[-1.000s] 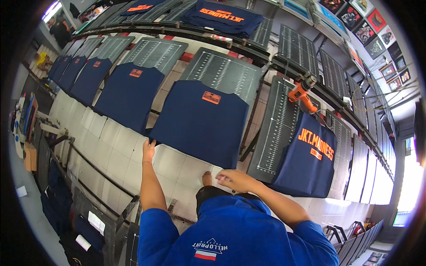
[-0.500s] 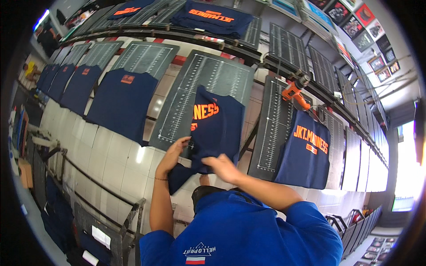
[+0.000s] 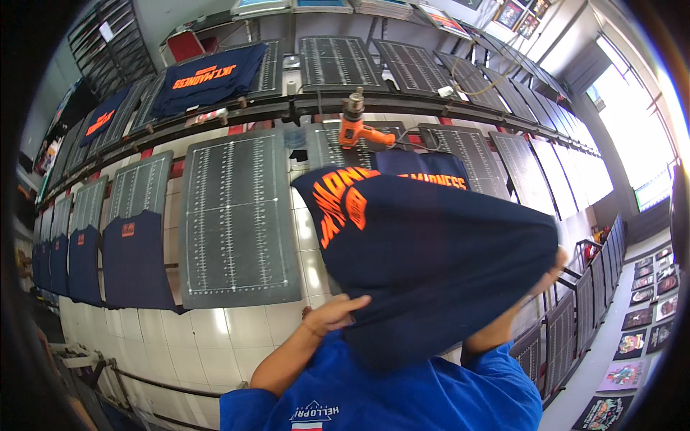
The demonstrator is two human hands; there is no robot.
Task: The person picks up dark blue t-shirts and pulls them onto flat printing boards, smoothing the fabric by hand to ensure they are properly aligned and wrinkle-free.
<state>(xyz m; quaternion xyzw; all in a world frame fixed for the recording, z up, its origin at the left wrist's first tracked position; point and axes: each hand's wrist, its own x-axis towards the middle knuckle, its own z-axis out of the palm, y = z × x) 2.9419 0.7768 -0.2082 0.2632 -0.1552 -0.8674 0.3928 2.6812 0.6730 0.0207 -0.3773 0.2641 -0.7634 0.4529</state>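
Observation:
A navy shirt piece [image 3: 431,251] with orange lettering hangs stretched in the air before my body. At its lower left edge, my left hand [image 3: 336,314] is closed on the cloth, thumb on top. My right hand [image 3: 552,271] grips the far right edge; cloth and blur partly hide its fingers. Left of the raised shirt lies a dark grey printing board [image 3: 237,223] with white ruler marks. Behind the shirt, another navy shirt [image 3: 451,167] with orange print lies on a board, mostly covered from view.
An orange heat gun [image 3: 359,131] with a cord rests on the board beyond the raised shirt. More navy shirts [image 3: 136,251] lie on boards to the left. A folded navy stack [image 3: 208,80] sits on the far row. A dark rail [image 3: 251,115] runs between the rows.
The shirt has come off the middle board and swung right, spread between my hands. My right hand has moved far to the right. The view has turned rightward.

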